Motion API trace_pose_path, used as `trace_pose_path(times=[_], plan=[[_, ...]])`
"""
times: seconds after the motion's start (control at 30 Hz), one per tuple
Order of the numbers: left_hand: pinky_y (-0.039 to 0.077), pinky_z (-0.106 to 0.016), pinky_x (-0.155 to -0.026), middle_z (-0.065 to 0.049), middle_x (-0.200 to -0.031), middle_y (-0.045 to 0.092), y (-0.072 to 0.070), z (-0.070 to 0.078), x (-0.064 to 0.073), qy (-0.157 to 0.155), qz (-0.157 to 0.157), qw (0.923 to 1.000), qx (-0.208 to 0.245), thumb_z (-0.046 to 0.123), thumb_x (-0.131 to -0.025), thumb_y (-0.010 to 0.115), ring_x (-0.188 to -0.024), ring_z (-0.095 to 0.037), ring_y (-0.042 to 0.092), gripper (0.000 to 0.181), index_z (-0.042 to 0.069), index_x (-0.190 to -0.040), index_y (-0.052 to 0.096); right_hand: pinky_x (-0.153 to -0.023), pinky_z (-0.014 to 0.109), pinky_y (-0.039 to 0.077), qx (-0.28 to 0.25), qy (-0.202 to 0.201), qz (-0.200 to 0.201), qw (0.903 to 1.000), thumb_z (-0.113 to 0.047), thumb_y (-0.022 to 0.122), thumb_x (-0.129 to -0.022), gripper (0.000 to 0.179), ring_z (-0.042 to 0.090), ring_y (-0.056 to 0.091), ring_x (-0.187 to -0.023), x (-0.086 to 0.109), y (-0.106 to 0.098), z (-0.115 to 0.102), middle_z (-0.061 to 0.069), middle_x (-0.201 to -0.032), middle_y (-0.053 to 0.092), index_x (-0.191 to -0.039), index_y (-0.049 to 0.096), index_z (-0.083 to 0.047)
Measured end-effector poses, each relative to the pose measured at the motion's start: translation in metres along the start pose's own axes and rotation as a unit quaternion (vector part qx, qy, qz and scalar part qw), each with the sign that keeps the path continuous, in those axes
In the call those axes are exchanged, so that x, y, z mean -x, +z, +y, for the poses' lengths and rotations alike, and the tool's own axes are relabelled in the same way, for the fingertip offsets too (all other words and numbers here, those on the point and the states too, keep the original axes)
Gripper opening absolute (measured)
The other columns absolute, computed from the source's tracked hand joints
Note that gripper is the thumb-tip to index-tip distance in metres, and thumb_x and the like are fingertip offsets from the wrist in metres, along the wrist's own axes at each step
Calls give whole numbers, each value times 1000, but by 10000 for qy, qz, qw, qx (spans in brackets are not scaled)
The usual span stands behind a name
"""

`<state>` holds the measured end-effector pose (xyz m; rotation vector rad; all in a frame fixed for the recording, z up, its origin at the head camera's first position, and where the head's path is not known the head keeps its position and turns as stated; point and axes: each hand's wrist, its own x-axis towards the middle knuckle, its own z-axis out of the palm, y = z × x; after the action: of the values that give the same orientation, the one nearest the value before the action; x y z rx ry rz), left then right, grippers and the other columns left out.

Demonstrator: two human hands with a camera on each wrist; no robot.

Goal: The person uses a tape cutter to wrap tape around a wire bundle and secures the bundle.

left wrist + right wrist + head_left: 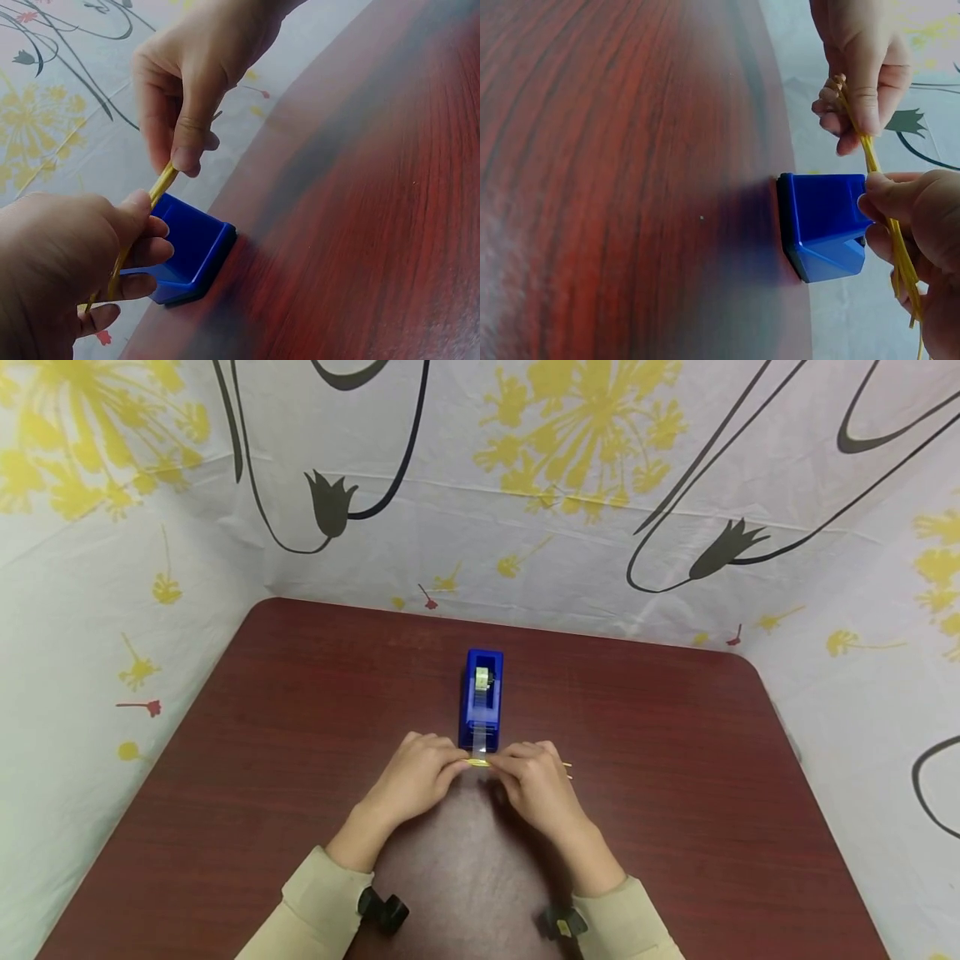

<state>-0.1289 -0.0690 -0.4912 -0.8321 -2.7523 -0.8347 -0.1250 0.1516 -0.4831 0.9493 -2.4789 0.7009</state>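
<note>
Fingers and thumbs of a person's left hand (422, 775) and right hand (542, 787) pinched a thin yellow bundle (478, 762) from either side, just in front of a blue tape dispenser (470, 706) on a dark red surface (660, 760). A strip of clear tape (479, 740) stretched from the dispenser to the short span between the hands, where it appeared to meet the bundle; how firmly it stuck could not be told. With so little room between the two grips, the tape risked catching a fingertip instead. Loose ends (567, 765) splayed beyond the right hand, and an eased pinch there could have let the bundle fan out or twist, leaving the tape crooked. A hard tug posed its own hazards: the dispenser, which neither hand held, might have slid, or the strip might have torn or folded onto itself.
</note>
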Motion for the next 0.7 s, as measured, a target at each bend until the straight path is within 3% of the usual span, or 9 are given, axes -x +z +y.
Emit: trace_pose_path(times=[0.37, 0.7], plan=[[45, -36, -80, 6, -82, 68, 2, -3, 0, 185, 95, 9997, -106, 20, -97, 71, -71, -11, 58, 14, 12, -104, 80, -67, 36, 46, 224, 389, -574, 9973, -11, 76, -91, 7, 13, 67, -74, -2, -1, -2, -4, -83, 71, -97, 79, -12], [43, -37, -79, 7, -81, 67, 1, 1, -2, 31, -6, 10000, -67, 24, -100, 66, -72, -11, 60, 16, 14, -100, 80, -67, 35, 45, 226, 388, -478, 9978, -9, 77, -89, 6, 13, 65, -71, -2, 0, -2, -4, -80, 70, -95, 79, -10]])
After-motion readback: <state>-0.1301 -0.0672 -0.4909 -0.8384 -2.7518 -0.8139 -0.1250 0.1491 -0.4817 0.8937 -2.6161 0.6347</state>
